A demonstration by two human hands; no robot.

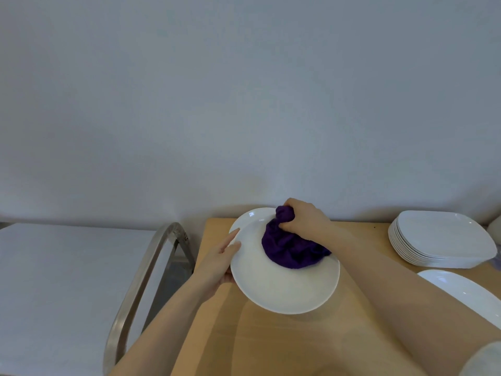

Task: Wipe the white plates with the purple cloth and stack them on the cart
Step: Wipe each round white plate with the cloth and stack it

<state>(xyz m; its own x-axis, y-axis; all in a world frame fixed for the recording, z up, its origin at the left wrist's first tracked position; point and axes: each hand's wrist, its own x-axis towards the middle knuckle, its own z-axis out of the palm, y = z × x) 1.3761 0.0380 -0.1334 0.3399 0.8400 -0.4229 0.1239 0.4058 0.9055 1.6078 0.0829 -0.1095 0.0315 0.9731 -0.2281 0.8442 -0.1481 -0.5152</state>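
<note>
Head view shows a big gray wall (244,90) far beyond both hands. Left of the left hand sits a white cart top (54,280) with a shiny metal handle (141,278). Under the hands is a wooden table (271,343). Well to the right of the right hand sits a stack of white plates (439,240), with one more plate (466,294) in front of it. The left hand (217,264) holds a round white plate (282,283) by its left edge, tilted above the table. The right hand (303,217) squeezes a purple cloth (290,248) against that plate.
</note>
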